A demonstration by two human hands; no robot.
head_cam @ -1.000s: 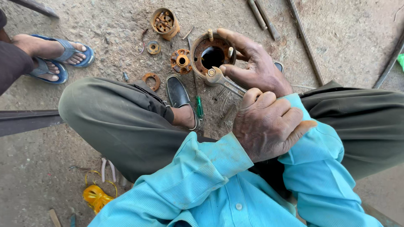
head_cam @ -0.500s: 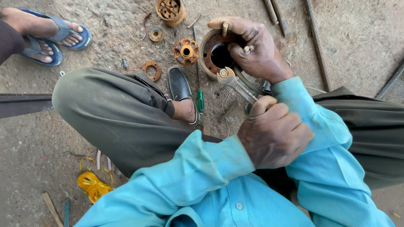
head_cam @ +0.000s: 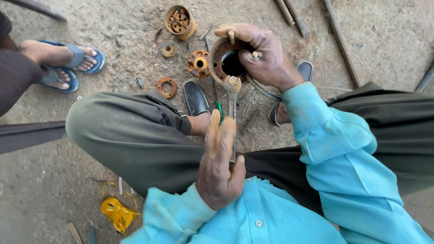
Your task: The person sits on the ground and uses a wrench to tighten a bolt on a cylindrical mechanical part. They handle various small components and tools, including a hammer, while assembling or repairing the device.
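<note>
My right hand [head_cam: 267, 59] grips the far rim of a rusty round housing [head_cam: 216, 64] with a dark bore and short studs, holding it tilted on the ground between my feet. My left hand [head_cam: 219, 166] is closed around the handle of a steel spanner [head_cam: 232, 103]. The spanner's ring end sits on a nut at the housing's near rim, and its handle points straight back toward my chest.
A rusty flanged hub [head_cam: 198, 63], two small rings [head_cam: 166, 86] and a rusty cup of parts [head_cam: 180, 20] lie left of the housing. A green-handled screwdriver [head_cam: 219, 110] lies by my black shoe [head_cam: 195, 97]. Another person's sandalled feet [head_cam: 68, 61] stand at left, a yellow tape bundle [head_cam: 116, 213] lies at lower left, and metal rods [head_cam: 294, 16] lie at top right.
My left hand has swung the spanner handle from the right side to straight in front of me, ring end still on the nut. My right hand stays on the housing.
</note>
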